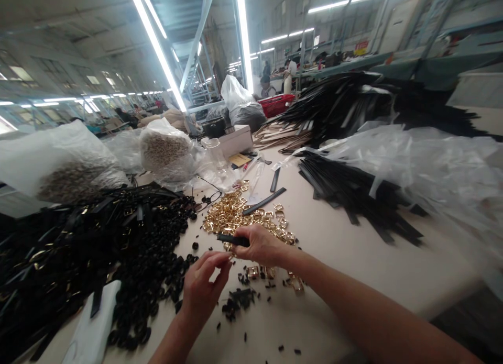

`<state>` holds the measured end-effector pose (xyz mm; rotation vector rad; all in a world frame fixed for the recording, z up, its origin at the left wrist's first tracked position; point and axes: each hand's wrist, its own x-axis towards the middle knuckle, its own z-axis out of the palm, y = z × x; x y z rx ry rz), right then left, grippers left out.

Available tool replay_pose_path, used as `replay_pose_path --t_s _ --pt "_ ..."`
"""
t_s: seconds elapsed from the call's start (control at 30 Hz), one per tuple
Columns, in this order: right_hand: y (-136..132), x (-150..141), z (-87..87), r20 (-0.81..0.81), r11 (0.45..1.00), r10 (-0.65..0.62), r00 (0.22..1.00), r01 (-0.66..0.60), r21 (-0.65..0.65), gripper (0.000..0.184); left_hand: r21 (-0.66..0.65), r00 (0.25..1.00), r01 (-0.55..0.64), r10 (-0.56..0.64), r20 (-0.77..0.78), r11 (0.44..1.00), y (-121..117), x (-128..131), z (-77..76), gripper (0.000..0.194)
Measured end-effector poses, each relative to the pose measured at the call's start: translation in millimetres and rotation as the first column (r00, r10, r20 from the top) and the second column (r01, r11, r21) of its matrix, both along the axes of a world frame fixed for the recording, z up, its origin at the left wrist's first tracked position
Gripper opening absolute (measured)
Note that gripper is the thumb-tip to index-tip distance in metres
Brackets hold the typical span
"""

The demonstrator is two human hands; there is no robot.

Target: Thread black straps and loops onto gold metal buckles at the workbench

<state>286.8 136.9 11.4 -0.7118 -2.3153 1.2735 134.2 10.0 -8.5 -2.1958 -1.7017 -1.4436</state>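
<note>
On the table (353,249), the heap of buckles (236,212) lies just beyond the two hands, with the pile of small loops (145,249) to its left and scattered bits (239,298) near, between the wrists. Far left sit two filled bags (165,152), a box (236,140) behind the buckles. To the right lie strap bundles (346,188), partly under plastic sheeting (432,165).

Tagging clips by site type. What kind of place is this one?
Most likely a factory floor assembling straps or belts. On the worktable lie a heap of gold buckles, piles of black strips and bagged parts. The right hand holds a black strip piece; long rows of tube lights run overhead.
</note>
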Motion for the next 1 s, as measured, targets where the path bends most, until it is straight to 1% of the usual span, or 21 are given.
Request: replay_pose_path --t_s 0.07,0.13,0.2,0.3,0.4,0.47,0.63,0.7,0.77,0.87,0.93,1.0 --pt "0 1 1.7 -0.014 0.999 -0.004 1.000 0.005 0.053 0.007 0.020 1.000 0.003 -0.003 0.009 1.000 -1 -2 0.1 0.025" --pt "0 1 3.0 -0.029 0.996 -0.001 1.000 0.003 0.094 0.006 0.061 1.000 -0.013 0.014 -0.014 0.998 -1 -5 0.0 0.026" --pt "0 2 3.9 -0.037 0.995 0.003 0.999 0.001 0.104 0.007 0.094 0.997 -0.036 0.043 -0.071 0.995 0 -7 0.1 0.027" --pt "-1 2 3.9 -0.043 0.997 0.009 0.999 -0.006 0.075 0.007 0.134 0.979 -0.078 0.101 -0.175 0.988 2 -8 0.3 0.027" --pt "-3 1 2.9 -0.068 0.999 0.049 0.996 -0.048 0.014 0.006 0.204 0.954 -0.106 0.157 -0.254 0.973 4 -5 -0.5 0.026" --pt "-4 1 1.9 -0.074 0.995 0.085 0.994 -0.088 -0.044 0.007 0.235 0.941 -0.105 0.173 -0.290 0.966 4 -4 -1.5 0.026" --pt "-5 0 -0.8 -0.070 0.984 0.118 0.991 -0.126 -0.129 0.008 0.254 0.929 -0.073 0.158 -0.334 0.964 4 -1 -0.6 0.026" --pt "-4 0 -1.0 -0.063 0.973 0.119 0.991 -0.130 -0.192 0.006 0.258 0.929 -0.064 0.152 -0.337 0.964 2 0 1.6 0.026" --pt "-4 0 0.6 -0.069 0.943 0.129 0.989 -0.144 -0.301 0.009 0.257 0.929 -0.061 0.149 -0.340 0.965 2 1 3.4 0.025" --pt "-5 2 6.1 -0.101 0.880 0.136 0.986 -0.167 -0.445 0.011 0.264 0.926 -0.069 0.160 -0.341 0.962 1 0 3.8 0.025" --pt "-6 4 10.2 -0.103 0.851 0.142 0.985 -0.174 -0.495 0.010 0.277 0.925 -0.076 0.172 -0.339 0.958 0 -1 2.9 0.024" --pt "-7 5 13.0 -0.095 0.840 0.156 0.983 -0.182 -0.511 0.011 0.286 0.928 -0.076 0.173 -0.331 0.955 0 -2 2.2 0.024"
